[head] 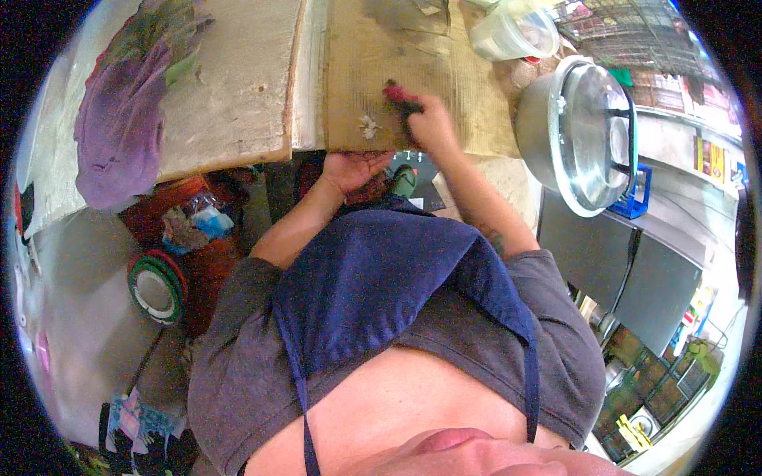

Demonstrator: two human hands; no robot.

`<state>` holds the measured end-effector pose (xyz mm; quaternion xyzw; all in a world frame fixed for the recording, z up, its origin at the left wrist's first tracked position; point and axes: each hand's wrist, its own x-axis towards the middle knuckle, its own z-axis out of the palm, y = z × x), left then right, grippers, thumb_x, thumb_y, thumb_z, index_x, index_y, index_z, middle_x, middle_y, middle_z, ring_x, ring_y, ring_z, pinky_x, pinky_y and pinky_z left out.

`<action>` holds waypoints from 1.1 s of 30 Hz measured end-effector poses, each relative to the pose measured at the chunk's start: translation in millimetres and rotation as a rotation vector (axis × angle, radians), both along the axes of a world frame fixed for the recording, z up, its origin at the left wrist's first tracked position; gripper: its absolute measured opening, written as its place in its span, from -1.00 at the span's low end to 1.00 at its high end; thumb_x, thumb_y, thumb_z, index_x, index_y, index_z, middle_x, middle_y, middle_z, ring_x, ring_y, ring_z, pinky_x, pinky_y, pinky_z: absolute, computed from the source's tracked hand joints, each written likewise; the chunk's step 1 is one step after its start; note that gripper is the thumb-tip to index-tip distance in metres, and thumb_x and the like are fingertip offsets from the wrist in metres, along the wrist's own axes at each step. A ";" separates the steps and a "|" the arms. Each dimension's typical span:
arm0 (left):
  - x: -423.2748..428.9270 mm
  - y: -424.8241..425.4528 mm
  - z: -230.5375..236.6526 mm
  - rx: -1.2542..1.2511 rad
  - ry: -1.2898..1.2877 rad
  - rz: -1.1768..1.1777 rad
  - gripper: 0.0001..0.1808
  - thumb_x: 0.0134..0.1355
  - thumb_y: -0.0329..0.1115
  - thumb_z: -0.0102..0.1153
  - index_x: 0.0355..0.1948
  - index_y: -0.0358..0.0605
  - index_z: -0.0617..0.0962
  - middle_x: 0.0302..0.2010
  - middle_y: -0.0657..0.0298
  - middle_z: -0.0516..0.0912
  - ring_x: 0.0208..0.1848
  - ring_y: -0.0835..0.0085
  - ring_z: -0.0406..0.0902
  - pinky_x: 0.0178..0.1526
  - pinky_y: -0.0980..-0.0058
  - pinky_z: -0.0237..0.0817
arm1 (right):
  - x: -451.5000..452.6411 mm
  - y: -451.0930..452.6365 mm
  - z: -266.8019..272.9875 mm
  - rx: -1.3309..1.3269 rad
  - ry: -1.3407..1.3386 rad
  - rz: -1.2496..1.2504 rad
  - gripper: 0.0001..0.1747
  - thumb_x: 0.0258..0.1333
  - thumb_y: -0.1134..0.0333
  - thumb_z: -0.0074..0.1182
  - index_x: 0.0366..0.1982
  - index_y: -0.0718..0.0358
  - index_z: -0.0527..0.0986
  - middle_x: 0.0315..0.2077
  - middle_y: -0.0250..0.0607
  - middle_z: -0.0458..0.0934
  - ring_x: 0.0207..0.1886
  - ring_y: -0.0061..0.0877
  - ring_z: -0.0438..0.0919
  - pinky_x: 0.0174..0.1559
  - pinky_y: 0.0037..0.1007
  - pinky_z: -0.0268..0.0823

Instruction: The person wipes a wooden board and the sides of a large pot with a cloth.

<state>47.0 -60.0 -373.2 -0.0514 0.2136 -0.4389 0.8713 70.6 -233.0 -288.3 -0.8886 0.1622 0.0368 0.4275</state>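
My right hand [430, 119], blurred by motion, grips a small red and dark tool [403, 98]; its exact kind cannot be made out. It is over a ribbed tan board [476, 113] on the tabletop. A small heap of white scraps [368, 127] lies on the board, left of my right hand and near the front edge. My left hand [357, 172] is palm up against that edge, just below the scraps. Nothing shows in its palm, and some of its fingers are partly hidden.
A purple cloth [122, 131] hangs over the table's left side. To the right stand a large lidded metal pot [539, 122] and a translucent plastic tub [497, 35]. Beneath the table at left are a bag of items [202, 223] and stacked round rims [143, 291].
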 end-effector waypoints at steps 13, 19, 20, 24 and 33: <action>-1.9 7.5 -16.2 -0.060 -0.037 -0.073 -0.48 0.15 0.03 -0.27 0.01 -0.07 0.34 -0.02 0.08 0.42 -0.01 0.08 0.37 0.01 0.03 0.20 | -22.0 47.0 -8.4 -0.473 -0.104 0.564 -0.49 -0.37 0.49 -0.04 -0.19 0.03 0.47 -0.05 -0.30 0.35 0.00 -0.21 0.26 -0.01 -0.18 0.17; -4.3 6.7 -17.0 0.554 -0.568 -0.059 -0.50 0.12 -0.01 -0.14 -0.01 -0.09 0.35 -0.03 0.08 0.41 -0.03 0.11 0.38 -0.07 0.06 0.29 | -13.4 28.6 8.5 0.058 -0.076 0.652 -0.47 -0.39 0.56 -0.09 -0.18 0.11 0.47 -0.13 -0.15 0.41 -0.02 -0.19 0.33 0.04 -0.30 0.16; -2.2 7.5 -7.0 0.579 -0.534 -0.072 -0.49 0.12 0.00 -0.14 0.01 -0.10 0.33 -0.01 0.05 0.40 -0.01 0.08 0.37 -0.06 0.06 0.28 | 5.3 14.7 25.7 0.121 -0.048 0.640 -0.47 -0.39 0.56 -0.09 -0.19 0.12 0.47 -0.13 -0.13 0.41 -0.03 -0.18 0.33 0.04 -0.31 0.16; 3.8 8.9 -9.2 0.210 0.163 -0.139 -0.43 0.13 0.03 -0.16 0.07 -0.13 0.27 0.03 -0.03 0.34 0.03 -0.03 0.31 0.00 0.03 0.22 | 45.1 -37.3 7.9 -0.251 -0.180 0.392 -0.59 -0.32 0.46 -0.03 -0.27 0.05 0.52 -0.11 -0.16 0.39 -0.02 -0.19 0.33 0.04 -0.27 0.16; -16.1 31.1 25.0 0.867 -0.724 -0.147 -0.52 0.14 -0.05 -0.21 -0.06 -0.21 0.35 -0.11 -0.03 0.44 -0.07 0.01 0.40 -0.08 0.12 0.31 | -26.2 50.7 -11.4 0.084 -0.071 0.674 -0.59 -0.30 0.51 -0.08 -0.24 0.15 0.48 -0.20 -0.12 0.45 -0.05 -0.25 0.36 0.01 -0.35 0.19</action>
